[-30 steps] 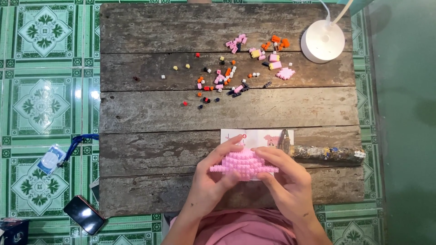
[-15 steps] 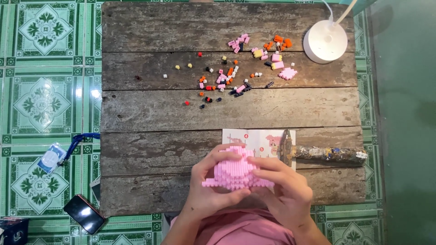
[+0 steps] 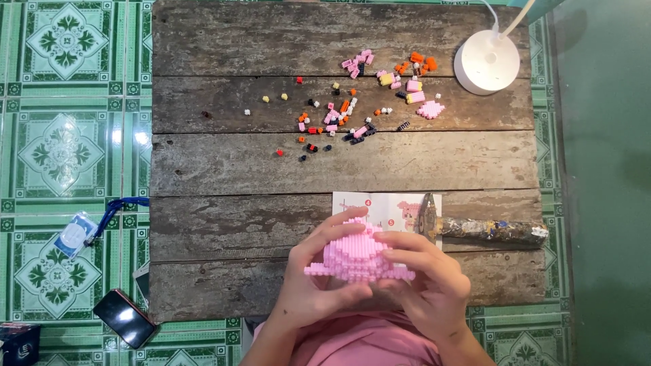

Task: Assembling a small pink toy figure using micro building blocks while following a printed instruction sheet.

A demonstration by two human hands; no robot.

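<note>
Pink brick model gripped in both hands over the near edge of the wooden tabletop.
Left hand has fingers curled around the model's left side, thumb below; right hand has fingers pressed over its right side and top. Instruction sheet lies just behind the model, a paint-spattered tool resting on its right edge. Loose small bricks are scattered at the far side, near a white round lamp base. A phone lies on the green tile floor.
</note>
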